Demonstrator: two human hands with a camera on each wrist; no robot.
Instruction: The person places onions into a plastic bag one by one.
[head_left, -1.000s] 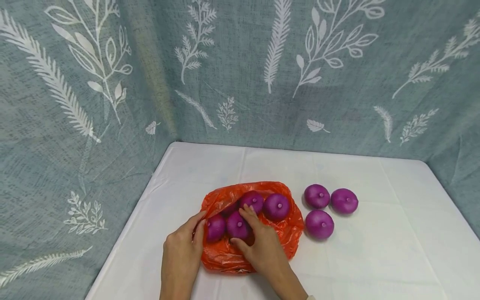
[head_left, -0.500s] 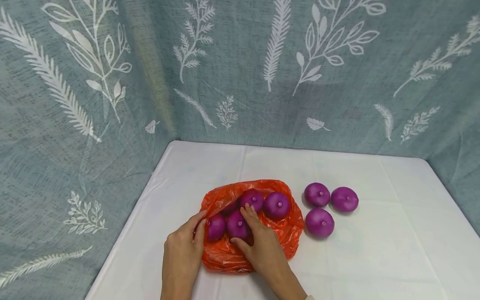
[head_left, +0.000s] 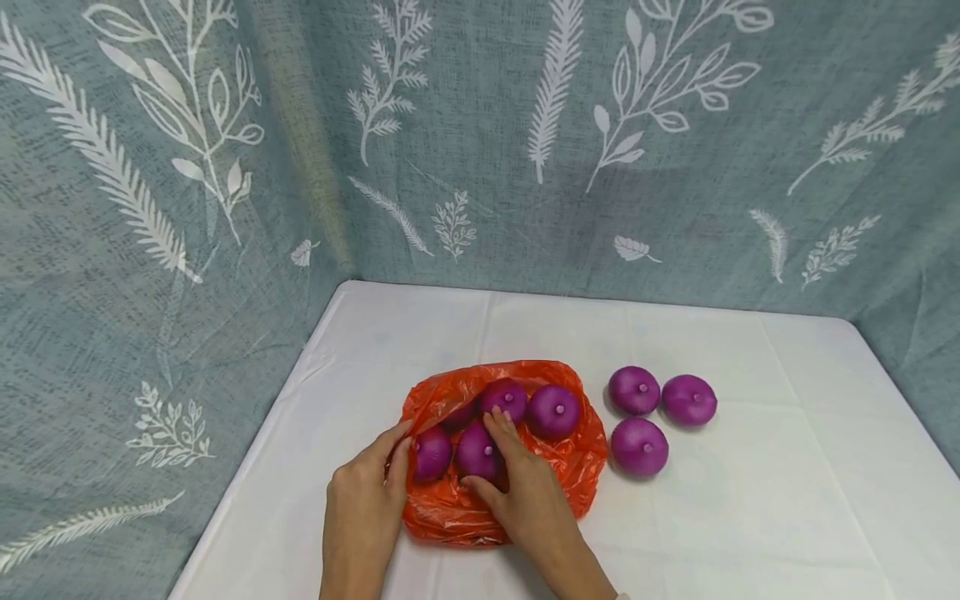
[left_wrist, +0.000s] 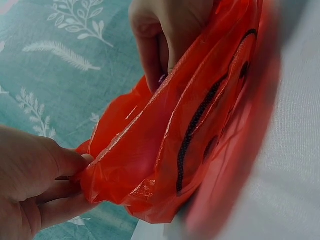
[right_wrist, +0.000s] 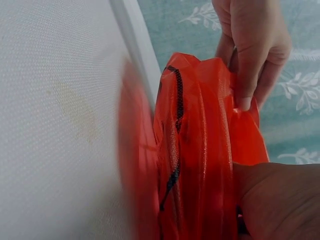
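Observation:
An orange-red plastic bag (head_left: 453, 518) lies open on the table with several purple onions in it. My left hand (head_left: 365, 493) pinches the bag's left rim between thumb and fingers; the left wrist view shows the thin plastic (left_wrist: 145, 150) gathered in that grip. Reaching into the bag's mouth, my right hand (head_left: 534, 502) holds one onion (head_left: 474, 454) with its thumb on the near side and fingers on the far side. Beside it sit another onion (head_left: 432, 455) at the left, one behind (head_left: 504, 398), and one at the right (head_left: 553, 411).
Three more purple onions, a back one (head_left: 633, 390), a right one (head_left: 688, 401) and a front one (head_left: 639, 447), lie on the white-covered table (head_left: 757, 500) right of the bag. A blue-green curtain (head_left: 480, 150) with white leaf prints hangs behind and at the sides.
The onion in my right hand has shifted or turned slightly to the right, its pale stub now nearer the fingers. My left hand and the bag stay in place.

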